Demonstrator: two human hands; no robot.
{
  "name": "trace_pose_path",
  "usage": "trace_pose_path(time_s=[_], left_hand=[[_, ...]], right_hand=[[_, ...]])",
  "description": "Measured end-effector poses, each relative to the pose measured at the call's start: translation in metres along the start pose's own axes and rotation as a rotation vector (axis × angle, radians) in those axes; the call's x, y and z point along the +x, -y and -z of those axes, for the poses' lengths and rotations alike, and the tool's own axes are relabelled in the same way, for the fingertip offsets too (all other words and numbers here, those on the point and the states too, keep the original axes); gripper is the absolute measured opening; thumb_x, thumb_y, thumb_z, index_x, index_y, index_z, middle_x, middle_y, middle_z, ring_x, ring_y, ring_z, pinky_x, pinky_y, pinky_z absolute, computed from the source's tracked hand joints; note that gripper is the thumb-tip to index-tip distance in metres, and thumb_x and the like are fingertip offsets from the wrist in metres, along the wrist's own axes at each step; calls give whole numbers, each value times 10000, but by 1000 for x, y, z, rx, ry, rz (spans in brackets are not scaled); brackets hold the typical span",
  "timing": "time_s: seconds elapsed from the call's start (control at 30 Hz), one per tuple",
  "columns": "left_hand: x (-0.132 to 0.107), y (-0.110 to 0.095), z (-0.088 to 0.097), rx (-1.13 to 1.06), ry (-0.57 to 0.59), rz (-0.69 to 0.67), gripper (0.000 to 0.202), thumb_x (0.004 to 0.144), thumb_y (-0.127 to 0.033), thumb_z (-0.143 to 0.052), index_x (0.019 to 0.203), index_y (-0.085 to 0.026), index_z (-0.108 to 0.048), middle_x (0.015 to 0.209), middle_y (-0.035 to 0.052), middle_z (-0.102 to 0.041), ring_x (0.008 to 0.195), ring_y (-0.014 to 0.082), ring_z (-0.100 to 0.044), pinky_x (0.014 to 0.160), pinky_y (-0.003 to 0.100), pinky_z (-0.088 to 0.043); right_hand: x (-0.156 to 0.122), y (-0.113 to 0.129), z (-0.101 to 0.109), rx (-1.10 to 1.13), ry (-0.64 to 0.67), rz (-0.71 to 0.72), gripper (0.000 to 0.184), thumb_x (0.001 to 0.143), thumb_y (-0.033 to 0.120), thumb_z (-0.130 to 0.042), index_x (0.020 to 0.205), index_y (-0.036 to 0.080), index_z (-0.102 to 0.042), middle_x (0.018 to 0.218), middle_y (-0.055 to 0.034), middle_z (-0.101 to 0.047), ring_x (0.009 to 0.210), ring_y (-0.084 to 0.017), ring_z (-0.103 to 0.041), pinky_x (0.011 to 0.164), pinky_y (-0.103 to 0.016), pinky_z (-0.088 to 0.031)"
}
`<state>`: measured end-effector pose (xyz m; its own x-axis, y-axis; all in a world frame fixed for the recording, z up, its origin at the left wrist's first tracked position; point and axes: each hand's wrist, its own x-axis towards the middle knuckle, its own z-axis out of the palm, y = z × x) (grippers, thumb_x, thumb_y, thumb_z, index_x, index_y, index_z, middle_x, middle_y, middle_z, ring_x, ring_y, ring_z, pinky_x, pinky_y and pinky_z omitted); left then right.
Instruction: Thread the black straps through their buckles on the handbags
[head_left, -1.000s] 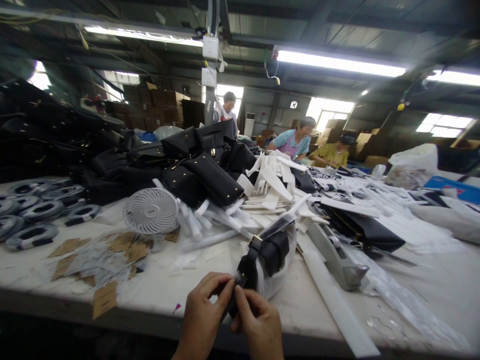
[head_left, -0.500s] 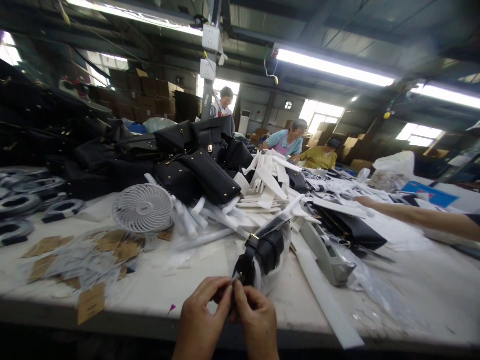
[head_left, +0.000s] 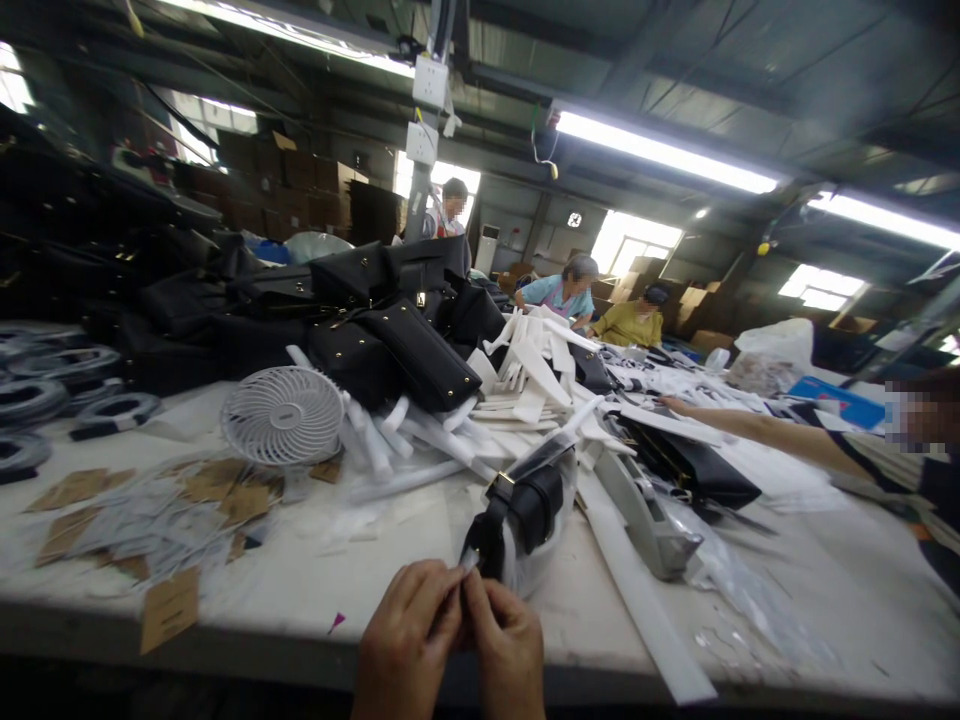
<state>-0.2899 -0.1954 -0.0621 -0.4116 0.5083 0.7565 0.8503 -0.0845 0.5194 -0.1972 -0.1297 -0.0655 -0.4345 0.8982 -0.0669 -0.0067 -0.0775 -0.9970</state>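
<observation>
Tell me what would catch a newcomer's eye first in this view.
The big heap of black bags across the table's left and middle stands out, with a pale round fan in front of it. At the near edge, the left hand and right hand pinch together by a strapped black item partly in clear plastic.

Left hand [head_left: 409,630] and right hand [head_left: 506,635] pinch a black buckled strap [head_left: 489,532].
</observation>
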Motion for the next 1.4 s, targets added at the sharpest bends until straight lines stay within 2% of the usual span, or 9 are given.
trace_pose_path(time_s=[0.23, 0.43, 0.53, 0.67, 0.87, 0.97, 1.13, 1.27, 1.4], left_hand=[[-4, -4, -1, 128, 147, -80, 247, 1022, -290, -395, 922, -207, -606, 835, 23, -632, 757, 171, -630, 682, 274, -550], [-12, -6, 3, 277, 170, -273, 296, 1025, -210, -361, 1175, -134, -604, 968, 75, -671, 864, 189, -638, 788, 301, -543], [-8, -11, 7, 286, 172, -262, 283, 1015, -184, -388, 1182, -142, -614, 969, 73, -689, 857, 194, -656, 779, 310, -554], [-4, -11, 21, 98, 214, -66, 193, 994, -294, -494, 1123, -260, -634, 953, 7, -712, 854, 163, -692, 761, 264, -581], [-33, 6, 57, -148, 301, 549, 281, 911, -494, -594, 1104, -312, -686, 1014, -18, -760, 890, 140, -735, 759, 157, -579], [-48, 8, 67, -220, 370, 618, 278, 884, -502, -624, 1044, -296, -725, 1002, -1, -765, 881, 154, -739, 717, 146, -580], [-59, 3, 67, -102, 247, 412, 169, 864, -405, -696, 1013, -334, -734, 1002, -28, -741, 935, 132, -719, 836, 145, -552], [-62, 2, 69, 20, 183, 214, 152, 920, -328, -642, 1049, -293, -712, 956, -13, -714, 884, 109, -714, 821, 132, -551], [-67, 4, 82, 181, 192, -168, 248, 975, -191, -531, 1182, -200, -668, 968, 45, -718, 912, 121, -704, 863, 153, -544]], right_hand=[[-8, -5, 2, -56, -51, 94, 510, 827, 613, -612, 651, 140, -681, 613, -16, -549, 633, -153, -487, 563, -214, -410], [-3, -1, 10, -161, 15, 81, 551, 832, 633, -575, 574, 146, -583, 585, -13, -485, 614, -151, -468, 543, -220, -396], [0, 2, 13, -175, 40, 57, 566, 810, 657, -573, 562, 148, -575, 567, -12, -477, 579, -143, -455, 513, -222, -383], [0, 8, 13, -169, 35, 46, 560, 792, 653, -602, 538, 155, -575, 500, -4, -505, 498, -128, -468, 476, -218, -368], [-6, 13, 13, -214, 35, 31, 545, 851, 613, -568, 530, 174, -586, 460, -21, -598, 470, -144, -555, 514, -218, -420], [-8, 14, 13, -228, 23, 46, 558, 877, 609, -532, 528, 178, -591, 478, -25, -613, 486, -142, -558, 520, -218, -421], [-8, 15, 14, -242, 20, 61, 555, 885, 604, -524, 537, 179, -602, 482, -25, -617, 492, -148, -569, 529, -223, -433], [-8, 17, 14, -253, 7, 67, 554, 891, 593, -527, 532, 178, -601, 477, -22, -613, 490, -145, -569, 533, -221, -430], [-9, 17, 13, -229, -4, 60, 546, 875, 596, -556, 531, 176, -614, 469, -23, -611, 480, -148, -566, 514, -223, -420]])
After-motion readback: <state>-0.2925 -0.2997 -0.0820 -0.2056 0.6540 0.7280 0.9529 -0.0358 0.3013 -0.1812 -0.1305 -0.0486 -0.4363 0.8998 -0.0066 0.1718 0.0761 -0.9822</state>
